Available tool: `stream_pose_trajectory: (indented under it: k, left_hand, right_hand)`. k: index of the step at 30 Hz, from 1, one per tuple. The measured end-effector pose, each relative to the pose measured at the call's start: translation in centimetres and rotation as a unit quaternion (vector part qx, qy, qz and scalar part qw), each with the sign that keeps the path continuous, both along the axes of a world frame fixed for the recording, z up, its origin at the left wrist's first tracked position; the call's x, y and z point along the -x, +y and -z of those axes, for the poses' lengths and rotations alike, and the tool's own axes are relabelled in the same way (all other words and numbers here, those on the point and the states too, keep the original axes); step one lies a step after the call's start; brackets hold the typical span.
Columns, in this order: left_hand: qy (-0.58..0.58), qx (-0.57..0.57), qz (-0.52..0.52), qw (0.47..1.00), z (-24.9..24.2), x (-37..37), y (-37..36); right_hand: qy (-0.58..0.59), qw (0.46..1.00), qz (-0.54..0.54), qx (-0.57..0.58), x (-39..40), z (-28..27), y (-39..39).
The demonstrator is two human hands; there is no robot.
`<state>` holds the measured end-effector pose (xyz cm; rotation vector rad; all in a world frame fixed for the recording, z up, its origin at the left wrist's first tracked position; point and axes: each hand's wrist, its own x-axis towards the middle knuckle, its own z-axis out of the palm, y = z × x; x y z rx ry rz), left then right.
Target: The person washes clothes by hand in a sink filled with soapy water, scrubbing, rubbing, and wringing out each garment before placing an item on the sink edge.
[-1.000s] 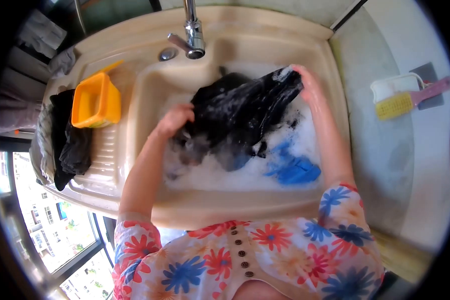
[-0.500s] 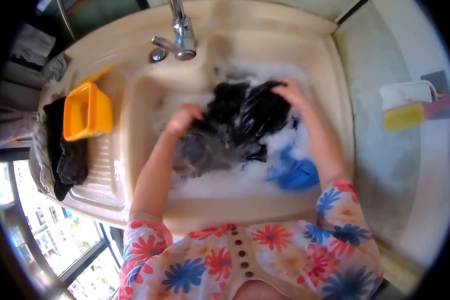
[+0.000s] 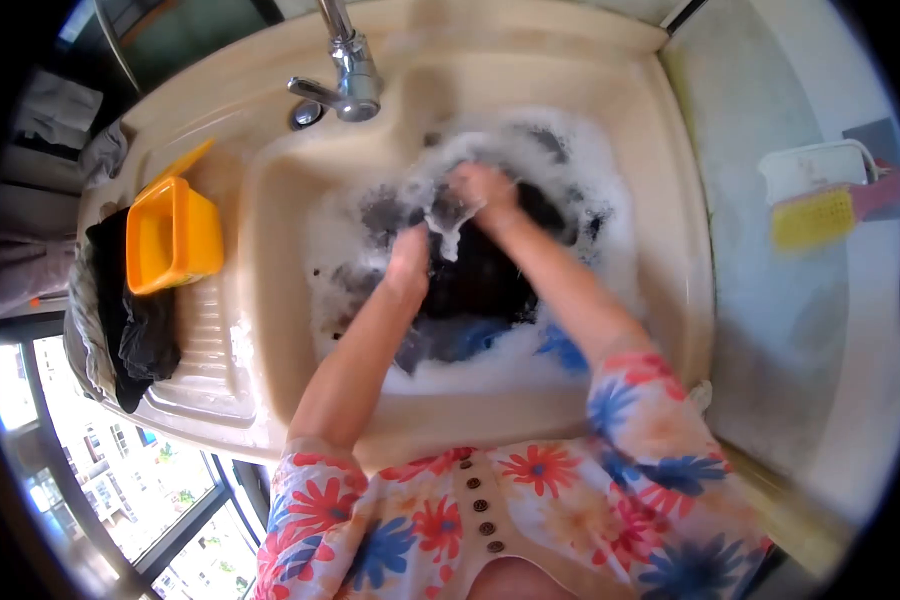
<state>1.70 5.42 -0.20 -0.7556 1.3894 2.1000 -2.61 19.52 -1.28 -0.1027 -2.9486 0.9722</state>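
Note:
Black wet cloth (image 3: 482,278) lies in soapy water in the basin of the beige sink (image 3: 280,215). My right hand (image 3: 482,192) is closed on a part of it near the far side of the basin, blurred by motion. My left hand (image 3: 408,260) is close by on the left, fingers closed at the edge of the same dark cloth. Between the hands a sudsy fold rises, with foam dripping from it. Blue cloth (image 3: 562,348) shows partly through the suds nearer me; the rest of it is under water and foam.
A chrome faucet (image 3: 352,75) stands at the back. On the left ribbed drainboard (image 3: 205,345) are an open yellow container (image 3: 195,235) and dark clothes (image 3: 148,335). A yellow-bristled brush (image 3: 813,217) hangs on the right, beside a white holder (image 3: 816,170).
Both hands have come closer together, the right one moving left. The black cloth, spread between them before, is now lower and bunched in the water. Less of the blue cloth shows.

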Motion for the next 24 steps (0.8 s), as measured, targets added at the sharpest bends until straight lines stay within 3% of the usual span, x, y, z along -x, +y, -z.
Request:
stream_pose_trajectory:
  k: [1,3,4,6,8,11,12,13,14,15,16,17,18,21,22,23,24]
  left_hand:
    - [-0.032,-0.058,0.026,0.997,-2.6,0.6,-0.8]
    - [-0.06,-0.125,0.034,0.99,-4.7,2.2,-3.9]
    - [-0.057,-0.129,0.019,0.99,-4.9,3.1,-5.9]
    - [0.078,0.031,-0.015,0.996,-5.8,3.7,-8.7]
    - [0.133,0.144,0.022,0.98,-5.0,3.9,-9.4]
    - [0.248,0.331,0.124,0.902,-0.2,3.9,-6.8]
    - [0.255,0.435,0.21,0.838,1.7,3.8,-5.0]
    - [0.25,0.473,0.29,0.793,0.7,3.2,-2.7]
    - [0.276,0.395,0.299,0.824,-0.6,2.8,-1.8]
    - [0.22,0.264,0.248,0.906,-0.9,3.2,-2.2]
    - [0.152,0.125,0.189,0.962,-0.9,3.6,-3.3]
    - [0.097,0.02,0.139,0.985,-0.6,4.3,-5.7]
    - [0.063,-0.02,0.11,0.992,-2.7,4.0,-7.3]
    - [0.059,-0.118,0.029,0.991,-2.6,3.4,-7.2]
    - [0.034,-0.17,0.017,0.985,-2.9,2.8,-5.6]
    - [0.009,-0.222,0.006,0.975,-3.1,2.3,-4.2]
    - [0.017,-0.236,0.019,0.971,-3.1,2.1,-3.4]
  right_hand:
    - [-0.087,0.994,-0.029,-0.062,1.1,-0.2,2.8]
    - [-0.01,0.997,0.073,-0.025,1.0,-3.1,6.6]
    - [0.041,0.992,0.103,0.066,2.0,-2.0,9.9]
    - [0.062,0.967,0.229,0.094,2.6,-2.8,13.5]
    - [0.117,0.945,0.264,0.155,3.2,-0.2,15.7]
    - [-0.052,0.987,0.145,-0.045,-0.7,-0.6,7.7]
    - [-0.097,0.984,0.108,-0.1,-1.8,-0.5,5.2]
    - [-0.13,0.987,-0.012,-0.091,-2.7,-1.0,4.6]
    - [-0.159,0.975,-0.13,-0.081,-3.0,-2.0,4.4]
    - [-0.16,0.98,-0.079,-0.087,-2.3,-3.2,5.5]
    - [-0.118,0.99,-0.005,0.083,-1.7,-3.0,8.5]
    - [-0.098,0.984,0.051,0.137,-1.1,-2.4,12.2]
    - [-0.076,0.972,0.108,0.192,-0.9,-1.6,14.3]
    - [0.024,0.979,0.107,0.172,-1.2,-0.7,10.5]
    - [-0.044,0.987,0.098,0.117,-2.2,-3.5,7.2]
    - [-0.055,0.986,0.059,0.143,-2.2,-0.3,5.2]
    - [0.043,0.996,-0.013,0.083,-4.6,-5.2,1.0]
